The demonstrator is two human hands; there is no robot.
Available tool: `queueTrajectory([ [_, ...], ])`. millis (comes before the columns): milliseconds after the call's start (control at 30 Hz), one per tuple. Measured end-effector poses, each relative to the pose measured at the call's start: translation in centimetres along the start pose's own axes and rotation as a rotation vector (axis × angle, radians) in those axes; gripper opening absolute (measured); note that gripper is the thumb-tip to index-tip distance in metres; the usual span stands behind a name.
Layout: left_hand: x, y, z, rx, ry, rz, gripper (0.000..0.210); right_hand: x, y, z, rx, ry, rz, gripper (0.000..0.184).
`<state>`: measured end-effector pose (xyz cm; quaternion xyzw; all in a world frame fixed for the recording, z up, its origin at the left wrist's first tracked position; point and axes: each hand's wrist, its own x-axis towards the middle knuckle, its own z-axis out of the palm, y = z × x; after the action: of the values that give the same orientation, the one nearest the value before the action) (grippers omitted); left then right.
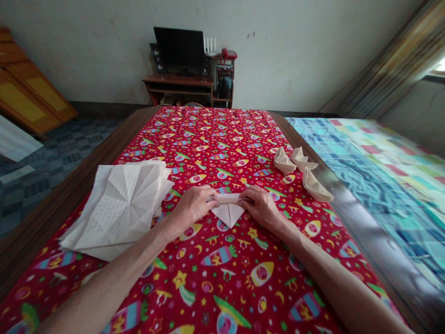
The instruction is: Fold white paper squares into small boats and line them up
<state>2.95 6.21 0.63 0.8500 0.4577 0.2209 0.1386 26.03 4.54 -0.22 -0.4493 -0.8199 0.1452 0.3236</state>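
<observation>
A partly folded sheet of white paper point(228, 212) lies in front of me, its pointed end toward me and a folded band along its far edge. My left hand point(199, 202) is closed on the left end of that band, thumb below and fingers above. At the opposite end my right hand point(260, 204) pinches the paper the same way. Left of my left forearm is a stack of creased white paper sheets point(121, 204), the top one marked with fold lines meeting at its middle. Three folded paper boats point(285, 161) sit beyond my right hand.
A red cloth with rocket prints point(222, 260) covers the wooden table point(114, 141). To the right is a bed with a patchwork cover point(368, 171). A desk point(179, 82) with a monitor point(179, 48) and a red telephone point(227, 54) stands against the far wall.
</observation>
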Motion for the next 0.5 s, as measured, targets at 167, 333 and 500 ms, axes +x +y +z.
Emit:
queueTrajectory([
  [167,-1.5,-0.3,-0.7,0.174,0.059,0.231,0.010,-0.5,-0.4,-0.3,-0.159,0.006,-0.120,0.016],
  [333,-2.6,0.6,-1.8,0.326,-0.050,0.333,0.015,-1.4,-0.7,-1.0,-0.314,-0.044,-0.270,0.023],
  [500,-3.5,1.2,-1.9,0.421,-0.102,0.323,0.023,-2.1,-0.8,-1.5,-0.377,-0.112,-0.327,0.023],
])
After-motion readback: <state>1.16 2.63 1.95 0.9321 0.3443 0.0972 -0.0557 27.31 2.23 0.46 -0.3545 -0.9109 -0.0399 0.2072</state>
